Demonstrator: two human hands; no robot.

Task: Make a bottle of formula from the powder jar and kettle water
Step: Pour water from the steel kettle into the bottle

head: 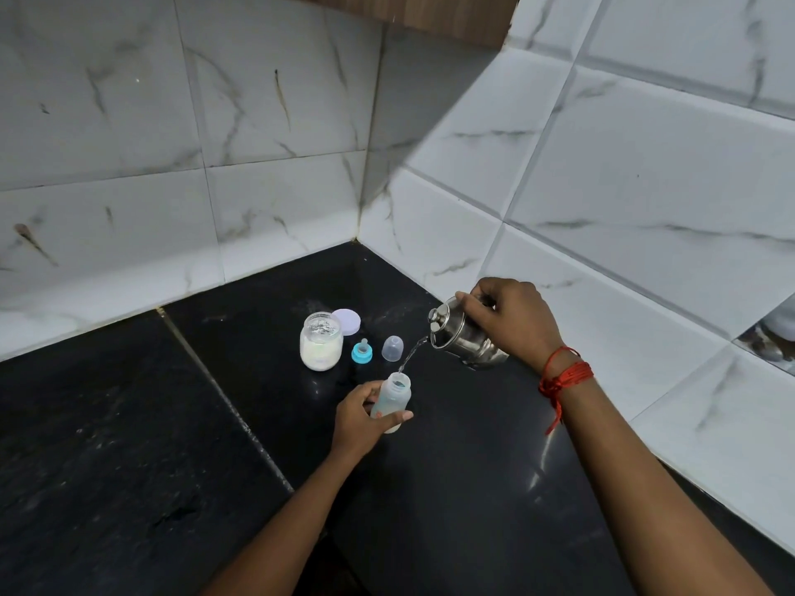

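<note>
Head view: the only view, looking down at a dark bench point(129, 445) in a tiled corner.
Right hand point(512, 320): closed around the top of the small shiny kettle point(462, 337), tipping it so the spout end points down toward 8 o'clock.
Why tipped: so the water point(411, 352) can run out in a thin stream (a thin stream is easier to aim at a small hole).
Left hand point(365, 417): wrapped tight round the baby bottle point(393, 400), fingers behind, thumb in front.
Why held: I think it keeps the light bottle from falling over while water lands in it.
Bottle: near the middle of the bench, just at 8 o'clock from the kettle, open at the top. It looks partly full, but how full is hard to tell.
Powder jar point(321, 342): stands open at 11 o'clock from the bottle, white powder inside, well clear of the pour.
Jar lid point(346, 321): lies flat just behind the jar, touching or nearly so.
Blue teat ring point(362, 351): sits at 12 o'clock from the bottle, between the jar and the clear cap point(392, 348).
Why set there: close by, so they can go back on when the filling is done.
Step now: pouring the water in.
Watch out: the bottle mouth is small, so a wobble could splash water on the bench or on the left hand.
</note>
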